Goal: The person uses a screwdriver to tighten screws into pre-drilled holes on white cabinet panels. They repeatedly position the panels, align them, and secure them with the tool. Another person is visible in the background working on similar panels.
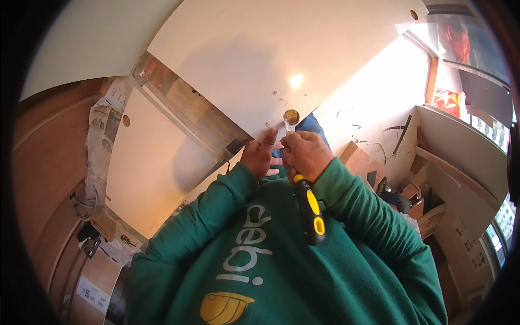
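My right hand (307,154) is closed around a screwdriver; its black and yellow handle (311,211) points down toward my chest. The same hand's thumb and fingertip pinch a small grey metal piece (288,127), which looks like part of a hinge. It lies against a round brown recess (291,116) near the edge of a large white panel (227,59). My left hand (261,154) is beside the panel's near corner, thumb up and fingers stretched apart, with nothing visible in it. Close to its thumb, a small loose bit (267,125) lies on the panel.
Another white panel (154,157) with a round recess lies at left, beside printed cardboard (189,100). Brown boards (51,151) line the far left. At right, a dark strip (402,134) and loose bits lie on a pale surface, near wooden pieces (364,165) and a shoe (394,199).
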A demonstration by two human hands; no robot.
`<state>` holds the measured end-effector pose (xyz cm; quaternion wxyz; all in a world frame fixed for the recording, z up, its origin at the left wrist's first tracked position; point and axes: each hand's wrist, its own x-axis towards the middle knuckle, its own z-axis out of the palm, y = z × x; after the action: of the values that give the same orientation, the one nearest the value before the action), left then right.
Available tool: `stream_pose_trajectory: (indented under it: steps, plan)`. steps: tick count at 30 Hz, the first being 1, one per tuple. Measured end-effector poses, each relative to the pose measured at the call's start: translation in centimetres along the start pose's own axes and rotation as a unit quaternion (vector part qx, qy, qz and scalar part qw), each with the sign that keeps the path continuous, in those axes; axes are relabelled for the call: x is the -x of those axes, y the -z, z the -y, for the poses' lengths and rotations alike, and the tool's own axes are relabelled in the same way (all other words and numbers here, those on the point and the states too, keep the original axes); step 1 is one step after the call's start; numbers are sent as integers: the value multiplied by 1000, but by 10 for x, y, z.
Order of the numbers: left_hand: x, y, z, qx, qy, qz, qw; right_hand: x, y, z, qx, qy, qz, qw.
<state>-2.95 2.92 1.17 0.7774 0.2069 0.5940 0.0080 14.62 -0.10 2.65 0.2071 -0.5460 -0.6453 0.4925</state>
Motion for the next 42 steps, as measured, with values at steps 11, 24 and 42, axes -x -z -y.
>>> stream_pose_trajectory:
  steps: [11, 24, 42]
  plan:
    - [-5, 18, -7, -34, 40, 46, 998, 14, 27, 17, -505, -347, -24, 789]
    - [-6, 17, -7, -83, 27, 64, 994, 3, -6, 22, -43, -80, 0, 996]
    - [45, 19, -77, -435, -352, -133, 818, 28, 46, 54, -523, -406, -39, 748]
